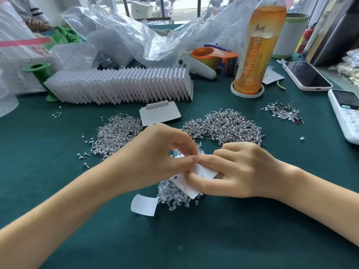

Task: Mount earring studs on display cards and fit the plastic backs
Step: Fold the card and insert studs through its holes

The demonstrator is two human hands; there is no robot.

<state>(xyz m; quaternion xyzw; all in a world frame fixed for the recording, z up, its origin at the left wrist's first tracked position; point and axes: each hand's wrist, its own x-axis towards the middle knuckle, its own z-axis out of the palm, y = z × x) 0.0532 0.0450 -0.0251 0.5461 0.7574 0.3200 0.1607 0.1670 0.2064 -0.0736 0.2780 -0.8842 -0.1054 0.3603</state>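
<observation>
**White card pinched between two hands over a heap of clear backs**

Green felt covers the table [58, 191]. A tall bottle [259, 47] of orange drink stands in a shallow white coaster [247, 93] at the back right. Crumpled clear plastic bags [124, 35] lie behind a long fanned row of white cards [124, 84]; what the bags hold cannot be made out.

Both hands meet at the middle of the table. The left hand [165, 152] has its thumb and forefinger curled to pinch the top edge of a small white display card [186, 183]. The right hand [240, 171] grips the same card from the other side, fingers curled, its thumb lying across the card's face. The hands hide most of the card; whether a stud or back is held at the fingertips cannot be told. One dark stud head shows near the card's left corner.

Under the card lies a pile of clear plastic backs [174, 197]. Two heaps of silver earring studs [223, 125] lie beyond the hands. A phone [308, 75] and a remote control [345, 113], cut off by the frame, lie at the right.
</observation>
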